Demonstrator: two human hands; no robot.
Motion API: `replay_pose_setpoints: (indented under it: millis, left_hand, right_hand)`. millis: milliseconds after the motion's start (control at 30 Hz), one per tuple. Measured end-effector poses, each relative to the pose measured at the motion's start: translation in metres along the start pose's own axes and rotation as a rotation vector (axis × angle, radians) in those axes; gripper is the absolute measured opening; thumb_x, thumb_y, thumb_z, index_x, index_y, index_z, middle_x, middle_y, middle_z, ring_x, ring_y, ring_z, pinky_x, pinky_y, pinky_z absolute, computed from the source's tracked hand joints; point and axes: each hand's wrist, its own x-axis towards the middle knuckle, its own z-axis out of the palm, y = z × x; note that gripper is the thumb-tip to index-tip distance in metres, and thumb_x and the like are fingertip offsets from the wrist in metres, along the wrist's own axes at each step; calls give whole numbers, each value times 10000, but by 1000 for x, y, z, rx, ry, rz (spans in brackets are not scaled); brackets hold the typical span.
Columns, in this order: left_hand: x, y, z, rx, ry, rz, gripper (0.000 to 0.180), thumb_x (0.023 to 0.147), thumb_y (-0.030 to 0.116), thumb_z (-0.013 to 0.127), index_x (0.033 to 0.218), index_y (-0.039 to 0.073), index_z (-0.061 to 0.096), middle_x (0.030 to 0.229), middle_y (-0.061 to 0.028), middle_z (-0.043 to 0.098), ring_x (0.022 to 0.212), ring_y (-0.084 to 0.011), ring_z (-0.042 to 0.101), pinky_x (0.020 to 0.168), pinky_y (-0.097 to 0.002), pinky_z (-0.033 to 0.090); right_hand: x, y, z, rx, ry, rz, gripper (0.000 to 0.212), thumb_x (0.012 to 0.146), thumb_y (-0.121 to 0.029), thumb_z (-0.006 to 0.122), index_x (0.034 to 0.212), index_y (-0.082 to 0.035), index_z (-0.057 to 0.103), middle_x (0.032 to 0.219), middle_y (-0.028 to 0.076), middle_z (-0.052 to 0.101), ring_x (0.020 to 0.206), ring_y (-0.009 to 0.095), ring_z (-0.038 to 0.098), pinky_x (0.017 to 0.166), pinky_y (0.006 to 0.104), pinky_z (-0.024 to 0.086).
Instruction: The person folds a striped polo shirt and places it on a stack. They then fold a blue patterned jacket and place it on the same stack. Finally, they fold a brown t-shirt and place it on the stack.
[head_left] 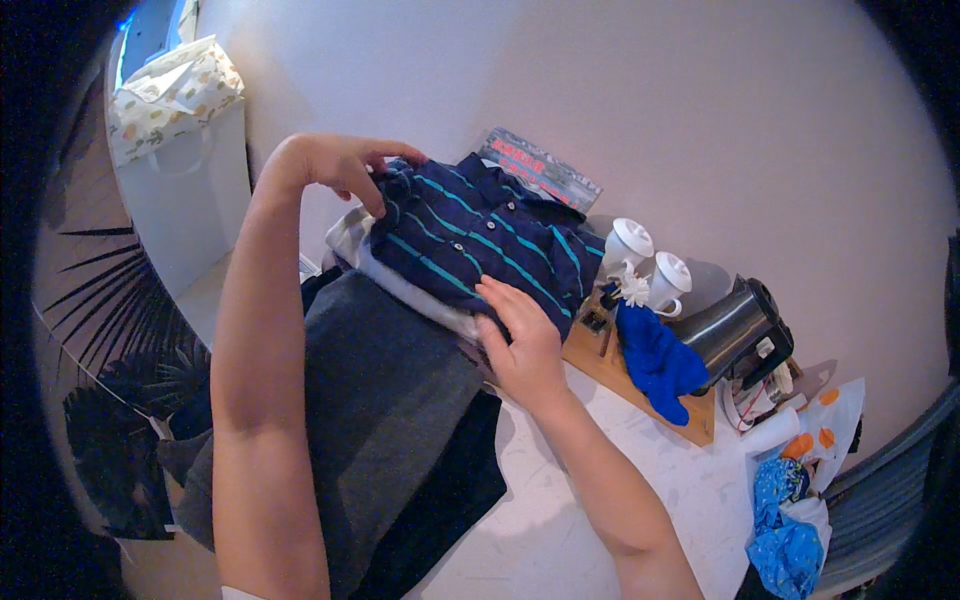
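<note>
Red lettering marks a box (540,172) behind the striped shirt (480,232); half-curled left hand (350,170), grip unclear, and loosely spread right hand (525,352) touch its edges. White worktop (535,500) shows nearer.

Counts were: 1 striped button-up shirt (470,240), 2 lidded white mugs (629,240) (669,275), 1 steel kettle (712,325), 1 wooden tray (592,354), 1 bright-blue cloth (655,358), 1 white flower (634,289), 1 white bench (545,500).

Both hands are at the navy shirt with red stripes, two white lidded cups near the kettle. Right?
Stripe colour is wrong: the head view shows the navy shirt with teal stripes, not red. The left hand and right hand are at it, and the two white lidded cups are near the kettle.
</note>
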Motion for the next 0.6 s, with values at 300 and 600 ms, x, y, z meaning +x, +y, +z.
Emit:
replay_pose_setpoints:
  millis: [300, 600]
  left_hand:
    - [13, 3, 12, 85, 42, -5, 451, 690, 4, 646, 1127, 116, 645, 992, -67, 653, 853, -186, 608, 726, -359, 535]
    - [-16, 14, -37, 588, 742, -97, 261, 784, 144, 548, 974, 13, 670, 838, -176, 665, 809, -329, 639, 774, -413, 498]
  right_hand:
    - [3, 3, -1, 134, -1, 157, 303, 860, -166, 570, 1107, 5, 616, 1179, 162, 613, 1103, 311, 574, 955, 370, 440]
    - [-3, 1, 6, -65, 73, -50, 416, 764, -132, 620, 1149, 11, 557, 1197, 173, 577, 1116, 340, 537, 929, 430, 436]
